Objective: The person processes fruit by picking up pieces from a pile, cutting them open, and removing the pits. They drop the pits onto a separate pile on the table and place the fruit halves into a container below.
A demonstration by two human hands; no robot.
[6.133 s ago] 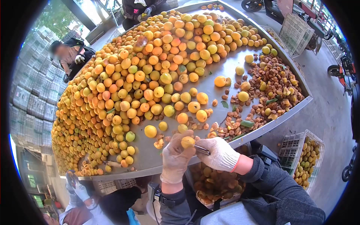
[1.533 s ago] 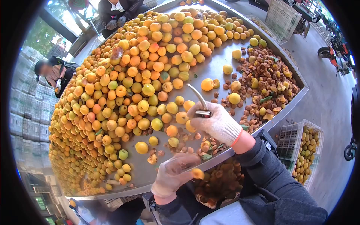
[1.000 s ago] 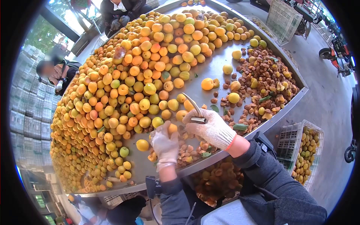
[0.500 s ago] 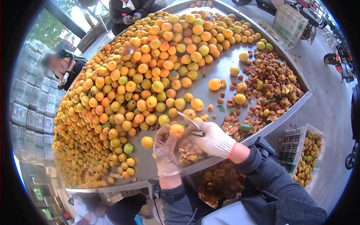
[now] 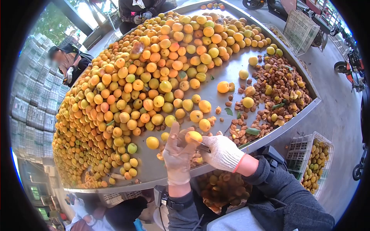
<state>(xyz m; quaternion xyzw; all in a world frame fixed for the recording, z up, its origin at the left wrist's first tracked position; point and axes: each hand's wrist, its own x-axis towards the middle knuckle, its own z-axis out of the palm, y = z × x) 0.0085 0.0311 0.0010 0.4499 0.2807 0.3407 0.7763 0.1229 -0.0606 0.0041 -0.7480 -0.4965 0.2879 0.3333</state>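
My left hand (image 5: 178, 158), in a thin pale glove, holds an orange-yellow fruit (image 5: 193, 137) between thumb and fingers. My right hand (image 5: 223, 152), in a white knitted glove, is closed around a small knife (image 5: 204, 146) whose blade meets the fruit. Both hands are close together over the near edge of the metal table (image 5: 148, 167). A large heap of orange and yellow fruits (image 5: 127, 96) lies beyond them. To the right is a pile of brown pits (image 5: 275, 84) with some fruit scraps and leaves.
A crate of fruits (image 5: 314, 161) stands right of the table. Below the near edge is a container of fruit pieces (image 5: 223, 188). Other people are at the far side (image 5: 140, 9), the left (image 5: 71, 63) and lower left (image 5: 111, 215). A white crate (image 5: 300, 30) stands upper right.
My left hand has moved slightly right with the fruit. The knife blade, raised and apart from the fruit before, is now against it. The person at the left has shifted.
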